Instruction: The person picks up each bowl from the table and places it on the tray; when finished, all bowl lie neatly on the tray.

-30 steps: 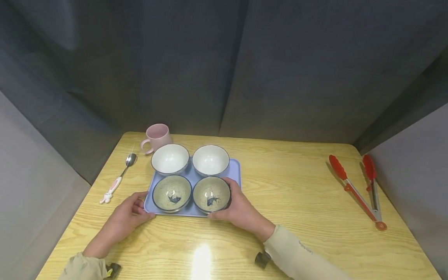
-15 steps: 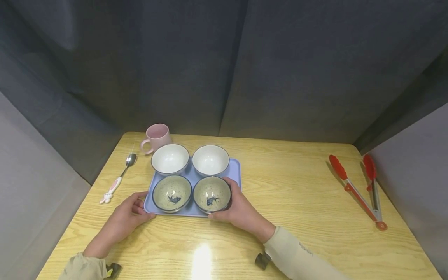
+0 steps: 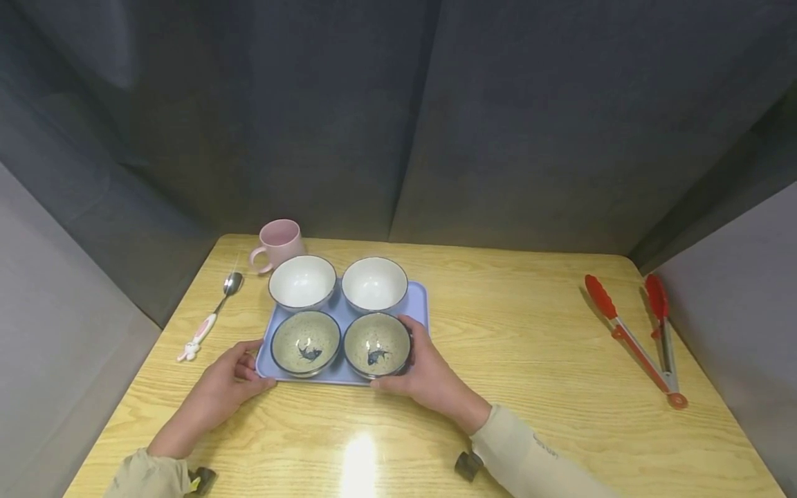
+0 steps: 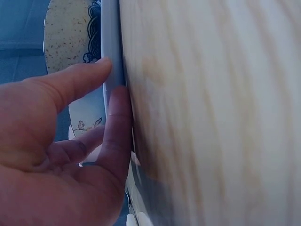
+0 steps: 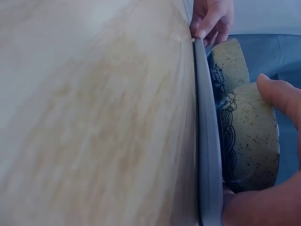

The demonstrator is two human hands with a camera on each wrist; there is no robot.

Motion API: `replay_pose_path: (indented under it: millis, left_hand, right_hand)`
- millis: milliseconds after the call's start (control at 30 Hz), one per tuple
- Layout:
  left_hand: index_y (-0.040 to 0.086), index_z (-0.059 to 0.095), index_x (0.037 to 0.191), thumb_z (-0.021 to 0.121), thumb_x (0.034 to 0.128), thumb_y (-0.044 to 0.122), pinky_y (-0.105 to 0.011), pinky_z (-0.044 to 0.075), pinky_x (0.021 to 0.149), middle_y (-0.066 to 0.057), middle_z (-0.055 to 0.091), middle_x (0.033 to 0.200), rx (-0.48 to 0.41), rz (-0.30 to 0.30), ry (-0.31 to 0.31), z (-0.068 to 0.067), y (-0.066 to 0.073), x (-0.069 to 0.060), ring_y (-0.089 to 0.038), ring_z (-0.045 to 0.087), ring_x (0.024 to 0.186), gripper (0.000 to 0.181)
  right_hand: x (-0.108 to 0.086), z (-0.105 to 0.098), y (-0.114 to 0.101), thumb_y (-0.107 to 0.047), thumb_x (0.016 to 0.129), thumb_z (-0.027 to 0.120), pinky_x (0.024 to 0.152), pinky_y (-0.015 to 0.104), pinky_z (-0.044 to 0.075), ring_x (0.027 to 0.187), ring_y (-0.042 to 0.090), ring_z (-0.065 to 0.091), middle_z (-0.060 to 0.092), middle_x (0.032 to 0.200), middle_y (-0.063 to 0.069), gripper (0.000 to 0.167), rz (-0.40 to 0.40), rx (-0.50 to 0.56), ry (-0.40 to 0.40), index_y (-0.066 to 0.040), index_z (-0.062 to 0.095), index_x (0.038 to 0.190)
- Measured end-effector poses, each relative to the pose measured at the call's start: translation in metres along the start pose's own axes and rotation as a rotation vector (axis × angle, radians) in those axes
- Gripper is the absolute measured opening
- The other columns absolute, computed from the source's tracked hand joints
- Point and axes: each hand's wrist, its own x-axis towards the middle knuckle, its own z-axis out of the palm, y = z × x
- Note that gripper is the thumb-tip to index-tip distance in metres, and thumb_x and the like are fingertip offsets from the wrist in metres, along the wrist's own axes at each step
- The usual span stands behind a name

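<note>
A blue tray (image 3: 420,304) bears two white-lined bowls, the left one (image 3: 301,280) and the right one (image 3: 373,282), at the back. In front stand two speckled bowls with a fish drawn inside, the left one (image 3: 297,337) and the right one (image 3: 370,335). My left hand (image 3: 224,387) pinches the tray's front left corner; in the left wrist view its thumb (image 4: 91,75) presses the rim. My right hand (image 3: 429,377) grips the front right speckled bowl from the right, thumb at the front and fingers around its far side, partly hidden. That bowl sits on the tray.
Behind the tray's left end stands a pink mug (image 3: 281,242). A spoon with a white rabbit handle (image 3: 204,328) lies to its left. Red-tipped tongs (image 3: 641,353) lie spread at the table's right. A dark curtain (image 3: 398,124) hangs behind the table (image 3: 510,325).
</note>
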Motion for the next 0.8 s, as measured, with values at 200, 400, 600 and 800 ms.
replay_pose_path:
  millis: [200, 400, 600, 800]
  left_hand:
    - [-0.006, 0.049, 0.162, 0.090, 0.0969, 0.017, -0.023, 0.055, 0.074, -0.014, 0.066, 0.115, 0.001, 0.007, 0.002, -0.001, 0.000, -0.001, -0.017, 0.067, 0.099, 0.080]
    - [-0.006, 0.049, 0.161, 0.090, 0.0966, 0.017, -0.023, 0.056, 0.075, -0.014, 0.066, 0.115, 0.010, 0.009, 0.008, -0.002, 0.000, -0.001, -0.018, 0.067, 0.099, 0.080]
    - [-0.007, 0.052, 0.160, 0.091, 0.0956, 0.018, -0.023, 0.057, 0.075, -0.014, 0.068, 0.115, 0.057, 0.023, 0.015, -0.003, 0.004, 0.000, -0.016, 0.070, 0.098, 0.079]
    - [-0.010, 0.064, 0.149, 0.088, 0.0978, 0.022, -0.023, 0.059, 0.078, -0.013, 0.075, 0.117, 0.155, 0.032, 0.050, -0.009, 0.009, -0.007, -0.019, 0.075, 0.101, 0.066]
  right_hand:
    - [-0.003, -0.001, 0.000, -0.021, 0.079, 0.104, 0.130, 0.064, 0.042, 0.155, 0.049, 0.051, 0.038, 0.174, 0.028, 0.129, 0.009, -0.020, 0.016, -0.011, 0.020, 0.177]
    - [-0.006, -0.003, 0.000, -0.019, 0.081, 0.103, 0.128, 0.059, 0.046, 0.153, 0.048, 0.055, 0.043, 0.170, 0.026, 0.127, 0.024, 0.001, 0.029, -0.012, 0.021, 0.177]
    - [-0.009, -0.012, 0.003, -0.019, 0.085, 0.100, 0.132, 0.055, 0.041, 0.159, 0.046, 0.049, 0.042, 0.172, 0.024, 0.120, 0.024, 0.047, 0.029, -0.014, 0.023, 0.177]
    - [-0.018, -0.027, 0.007, -0.023, 0.092, 0.095, 0.133, 0.052, 0.040, 0.161, 0.043, 0.048, 0.045, 0.172, 0.022, 0.109, 0.004, 0.030, -0.007, -0.013, 0.026, 0.176]
